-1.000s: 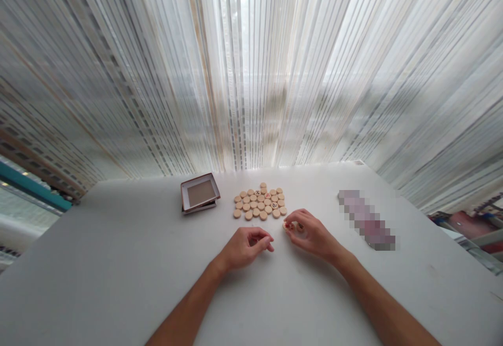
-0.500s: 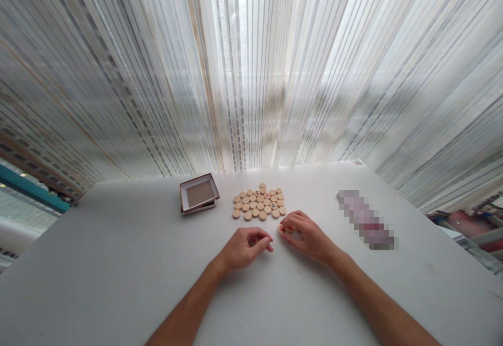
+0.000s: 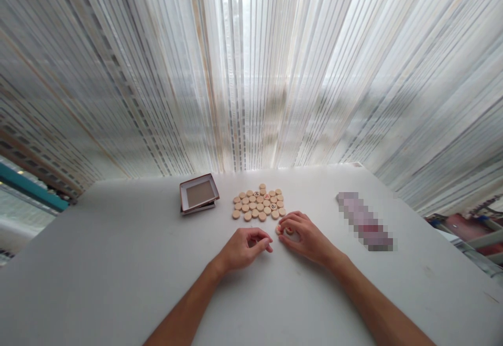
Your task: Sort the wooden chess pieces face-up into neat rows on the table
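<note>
Several round wooden xiangqi pieces (image 3: 260,207) lie in a cluster on the white table, most with blank faces up and a few showing black or red characters. Just in front of the cluster, my right hand (image 3: 304,235) curls over two pieces with red markings. Its thumb and forefinger close on the left piece (image 3: 279,229); the other piece (image 3: 288,231) is partly hidden beneath the fingers. My left hand (image 3: 245,249) rests on the table to the left, fingers loosely bent and thumb apart, holding nothing. A small gap separates it from the red-marked pieces.
A shallow open box (image 3: 199,193) sits behind and left of the pieces, tilted on another box part. On the right lies a blurred, pinkish long object (image 3: 365,221). A striped sheer curtain (image 3: 251,74) hangs along the far edge of the white table (image 3: 118,262).
My right hand's fingers have shifted slightly over the red-marked pieces, and the left piece has edged a little to the left. My left hand stays almost still.
</note>
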Demonstrator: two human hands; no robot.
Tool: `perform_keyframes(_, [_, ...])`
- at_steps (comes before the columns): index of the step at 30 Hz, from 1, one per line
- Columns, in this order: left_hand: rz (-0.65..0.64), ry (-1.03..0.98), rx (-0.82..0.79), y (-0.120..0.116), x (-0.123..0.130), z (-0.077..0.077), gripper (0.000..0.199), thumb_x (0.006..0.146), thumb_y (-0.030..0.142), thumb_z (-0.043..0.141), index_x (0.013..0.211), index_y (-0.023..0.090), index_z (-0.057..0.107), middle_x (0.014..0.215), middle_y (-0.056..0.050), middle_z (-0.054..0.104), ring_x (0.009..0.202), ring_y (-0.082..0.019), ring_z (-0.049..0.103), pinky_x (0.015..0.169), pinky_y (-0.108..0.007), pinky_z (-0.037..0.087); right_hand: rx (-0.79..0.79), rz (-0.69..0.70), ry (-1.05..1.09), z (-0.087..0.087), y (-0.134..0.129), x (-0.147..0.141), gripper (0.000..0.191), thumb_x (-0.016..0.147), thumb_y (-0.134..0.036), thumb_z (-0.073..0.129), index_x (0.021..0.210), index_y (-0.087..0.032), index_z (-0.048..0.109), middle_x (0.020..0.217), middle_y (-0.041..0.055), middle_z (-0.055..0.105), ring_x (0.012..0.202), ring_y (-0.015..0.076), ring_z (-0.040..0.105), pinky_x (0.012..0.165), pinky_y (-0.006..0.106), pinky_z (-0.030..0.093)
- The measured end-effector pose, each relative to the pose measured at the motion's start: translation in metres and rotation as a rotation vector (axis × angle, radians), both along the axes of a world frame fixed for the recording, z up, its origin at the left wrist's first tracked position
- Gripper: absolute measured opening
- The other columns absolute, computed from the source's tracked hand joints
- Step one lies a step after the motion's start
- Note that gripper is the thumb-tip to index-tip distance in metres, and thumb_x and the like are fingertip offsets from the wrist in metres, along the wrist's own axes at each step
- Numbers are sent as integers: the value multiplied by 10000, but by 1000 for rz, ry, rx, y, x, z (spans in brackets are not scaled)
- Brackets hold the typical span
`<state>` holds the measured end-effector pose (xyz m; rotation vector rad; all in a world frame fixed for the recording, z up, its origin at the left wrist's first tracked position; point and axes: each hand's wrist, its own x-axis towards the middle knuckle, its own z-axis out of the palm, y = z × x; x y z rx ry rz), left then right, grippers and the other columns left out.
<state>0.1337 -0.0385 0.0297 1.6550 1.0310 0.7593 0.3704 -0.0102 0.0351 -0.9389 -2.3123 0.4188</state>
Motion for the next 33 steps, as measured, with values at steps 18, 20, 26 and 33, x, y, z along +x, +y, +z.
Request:
perform_keyframes(18, [4, 15, 6, 0, 0, -1, 290, 918, 394, 592, 946, 134, 718, 845, -80, 782, 728, -165, 669, 652, -233, 471, -26, -16, 41, -5, 1, -1, 28, 913, -237, 624, 911, -233, 651, 991, 56, 694, 986, 221, 602, 911, 398, 490])
perform_keyframes(20, [1, 10, -1, 0, -1, -1, 292, 918, 396, 592, 948, 133, 716, 845, -82, 782, 720, -166, 671, 640, -233, 469, -14, -42, 67, -6, 1, 1, 44, 914, -249, 625, 937, -237, 660, 1051, 71, 682, 1018, 228, 598, 918, 404, 495])
perform_keyframes(26, [-12, -34, -19, 2, -2, -1, 310, 914, 410, 599, 958, 123, 707, 876, -103, 776, 799, -198, 704, 714, -262, 507, 53, -158, 94, -8, 12, 6, 186, 935, -261, 598, 1111, -248, 656, 1092, 73, 683, 1063, 239, 592, 957, 425, 487])
perform_keyframes(33, [-20, -59, 2, 3, -1, -4, 319, 917, 413, 592, 951, 117, 705, 860, -110, 773, 783, -199, 706, 702, -265, 513, 107, -168, -75, -1, 22, -7, 329, 923, -333, 626, 1240, -242, 612, 1258, 78, 645, 1212, 258, 522, 1018, 435, 433])
